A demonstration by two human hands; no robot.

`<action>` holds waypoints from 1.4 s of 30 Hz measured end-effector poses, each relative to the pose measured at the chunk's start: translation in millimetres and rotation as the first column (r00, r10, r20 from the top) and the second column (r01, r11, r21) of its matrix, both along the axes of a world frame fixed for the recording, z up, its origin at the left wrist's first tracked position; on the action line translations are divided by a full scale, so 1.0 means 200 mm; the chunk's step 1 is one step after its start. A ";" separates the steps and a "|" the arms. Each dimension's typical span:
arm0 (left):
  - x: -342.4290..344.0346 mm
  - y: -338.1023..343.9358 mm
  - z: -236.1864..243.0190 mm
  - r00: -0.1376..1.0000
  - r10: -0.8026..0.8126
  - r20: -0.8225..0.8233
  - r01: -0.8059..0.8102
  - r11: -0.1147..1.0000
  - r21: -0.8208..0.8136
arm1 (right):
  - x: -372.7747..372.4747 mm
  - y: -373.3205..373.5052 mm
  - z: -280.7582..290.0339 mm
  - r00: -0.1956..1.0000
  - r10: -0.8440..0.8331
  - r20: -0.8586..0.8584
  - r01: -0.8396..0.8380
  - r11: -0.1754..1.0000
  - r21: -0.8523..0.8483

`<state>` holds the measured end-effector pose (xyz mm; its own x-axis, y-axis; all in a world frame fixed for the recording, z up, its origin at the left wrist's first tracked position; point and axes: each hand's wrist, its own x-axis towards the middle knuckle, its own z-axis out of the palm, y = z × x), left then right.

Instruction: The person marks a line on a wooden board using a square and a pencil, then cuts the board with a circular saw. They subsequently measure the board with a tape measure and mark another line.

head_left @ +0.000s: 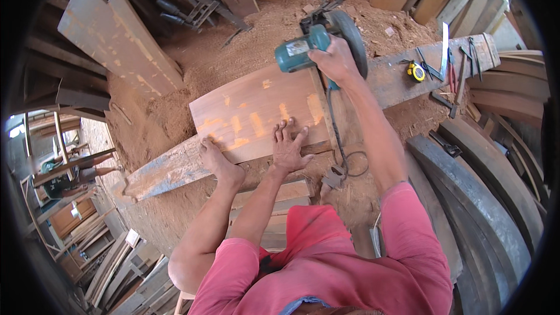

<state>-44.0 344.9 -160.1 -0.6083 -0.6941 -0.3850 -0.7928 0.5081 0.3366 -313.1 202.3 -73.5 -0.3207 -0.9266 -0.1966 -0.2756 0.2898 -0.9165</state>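
My right hand grips a teal power tool with a large grey round disc, held at the far right end of a reddish wooden board patched with pale orange filler. My left hand lies on that board with fingers spread, near its lower edge. My bare foot presses on the board's left end. The board rests on a long, scuffed plank. The tool's cord hangs down beside the board and loops near the ground.
On the plank's right end lie a yellow tape measure, pliers and other hand tools. Sawdust covers the ground. Leaning planks stand behind, curved timbers lie at right, and another person is at far left among stacked wood.
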 end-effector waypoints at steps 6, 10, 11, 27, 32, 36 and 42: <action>0.01 0.00 -0.02 1.000 -0.007 -0.012 0.007 0.999 -0.041 | -0.02 -0.11 -0.05 1.000 -0.001 -0.021 0.001 1.000 -0.008; 0.01 0.01 -0.03 0.999 -0.020 -0.026 0.018 0.998 -0.056 | -0.02 -0.10 -0.07 0.996 -0.022 -0.083 0.023 1.000 0.012; 0.01 0.03 -0.02 0.999 -0.024 -0.022 0.022 0.998 -0.055 | -0.04 -0.07 -0.06 0.990 -0.027 -0.137 0.029 1.000 0.010; 0.01 0.02 -0.02 0.998 -0.011 -0.060 0.004 0.993 -0.114 | -0.18 1.58 0.53 0.872 -0.438 0.221 0.423 0.899 0.111; 0.02 0.04 -0.05 0.997 0.010 -0.078 -0.015 0.997 -0.072 | -0.21 1.94 0.31 0.879 -0.467 0.097 0.427 0.861 0.277; 0.04 0.01 -0.01 1.000 0.009 -0.009 -0.009 0.999 -0.046 | -0.19 2.12 0.14 0.899 -0.433 0.056 0.377 0.834 0.404; 0.00 -0.05 0.04 0.989 -0.050 0.142 0.061 0.995 -0.074 | -0.14 2.26 0.01 0.887 -0.440 0.143 0.339 0.829 0.444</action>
<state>-44.9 334.2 -151.4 -0.5908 -0.6919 -0.4150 -0.7991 0.5729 0.1825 -340.2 653.5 -71.0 -0.5372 -0.5598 -0.6309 0.1417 0.6775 -0.7217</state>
